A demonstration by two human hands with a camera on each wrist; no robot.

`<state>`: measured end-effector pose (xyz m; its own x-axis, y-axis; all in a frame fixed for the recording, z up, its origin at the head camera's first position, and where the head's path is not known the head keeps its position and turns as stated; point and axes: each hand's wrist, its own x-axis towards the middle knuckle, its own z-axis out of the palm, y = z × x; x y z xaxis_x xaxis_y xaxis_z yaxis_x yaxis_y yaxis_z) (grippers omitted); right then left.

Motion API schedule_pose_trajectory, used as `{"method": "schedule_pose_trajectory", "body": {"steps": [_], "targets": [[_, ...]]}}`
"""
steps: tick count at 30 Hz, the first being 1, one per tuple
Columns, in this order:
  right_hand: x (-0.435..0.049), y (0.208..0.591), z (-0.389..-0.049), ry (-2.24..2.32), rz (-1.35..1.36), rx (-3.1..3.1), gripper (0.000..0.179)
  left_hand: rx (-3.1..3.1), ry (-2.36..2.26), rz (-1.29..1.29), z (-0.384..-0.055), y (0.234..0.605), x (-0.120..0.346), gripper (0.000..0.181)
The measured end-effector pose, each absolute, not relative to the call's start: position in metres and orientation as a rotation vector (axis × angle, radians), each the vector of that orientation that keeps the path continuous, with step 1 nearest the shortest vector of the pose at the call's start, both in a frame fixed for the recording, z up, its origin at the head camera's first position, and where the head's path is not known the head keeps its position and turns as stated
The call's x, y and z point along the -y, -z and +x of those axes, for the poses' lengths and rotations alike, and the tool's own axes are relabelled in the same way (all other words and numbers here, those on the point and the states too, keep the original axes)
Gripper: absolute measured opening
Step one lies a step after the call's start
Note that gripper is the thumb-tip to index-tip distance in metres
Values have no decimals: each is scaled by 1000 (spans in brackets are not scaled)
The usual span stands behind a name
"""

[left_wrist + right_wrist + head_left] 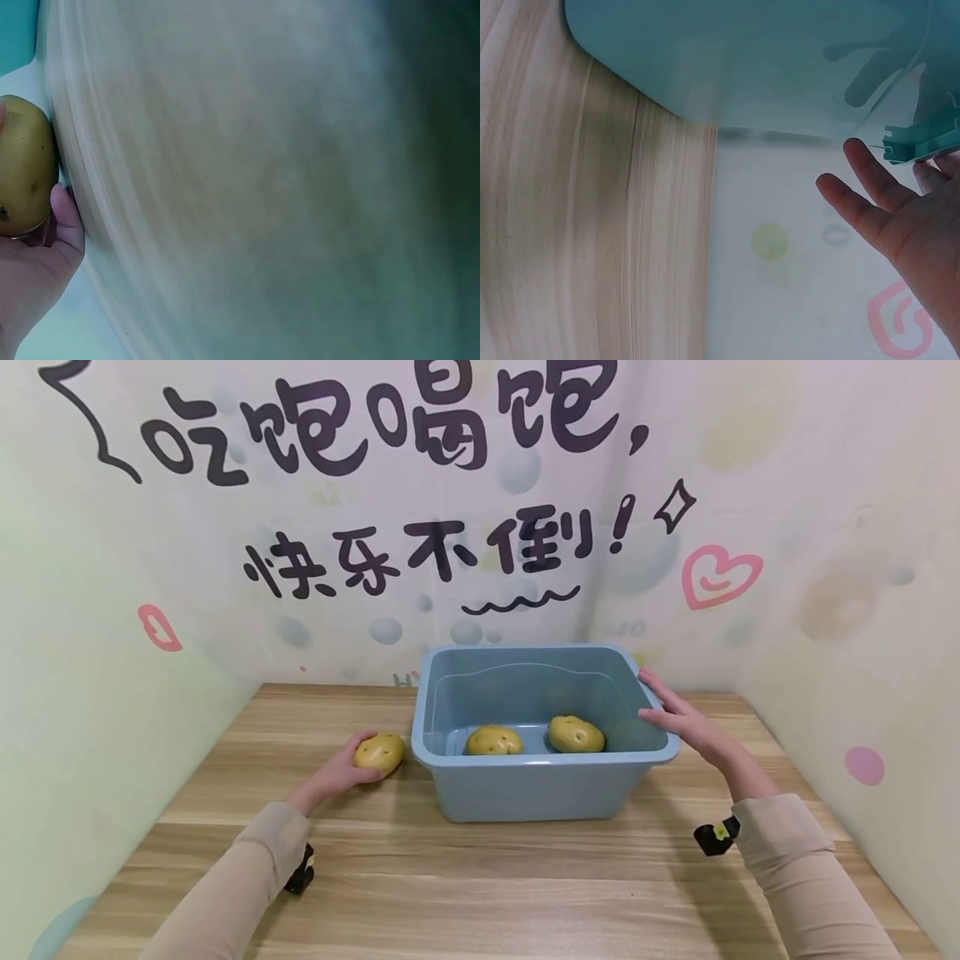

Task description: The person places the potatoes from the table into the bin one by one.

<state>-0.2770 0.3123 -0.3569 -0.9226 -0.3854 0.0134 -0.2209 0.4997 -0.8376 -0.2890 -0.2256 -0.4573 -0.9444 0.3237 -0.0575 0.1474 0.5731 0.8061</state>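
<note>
My left hand grips a yellow potato low over the table, just left of a blue plastic bin. In the left wrist view, the thumb and fingers lie around the potato's sides. Two more potatoes sit apart on the bin's floor, one left of centre and the other near the middle. My right hand is at the bin's right rim, with fingers spread and mostly straight. The right wrist view has two extended fingers below the rim, outside the bin wall.
The bin stands upright toward the back of a wood-grain table. Behind it hangs a pale backdrop with black lettering and coloured shapes, and light walls close in at both sides. Each wrist carries a small black camera.
</note>
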Motion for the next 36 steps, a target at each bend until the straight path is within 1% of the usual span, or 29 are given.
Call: {"method": "schedule_pose_trajectory", "body": {"steps": [18, 25, 36], "targets": [[-312, 356, -276, 1382, -529, -2572, 71, -2588, -1409, 325, -284, 451, 225, 76], [-312, 356, -276, 1391, -533, -2568, 70, -2578, -1447, 277, -287, 448, 230, 78], [-311, 354, -274, 1405, -539, -2561, 70, -2573, -1549, 243, -283, 425, 231, 80]]}}
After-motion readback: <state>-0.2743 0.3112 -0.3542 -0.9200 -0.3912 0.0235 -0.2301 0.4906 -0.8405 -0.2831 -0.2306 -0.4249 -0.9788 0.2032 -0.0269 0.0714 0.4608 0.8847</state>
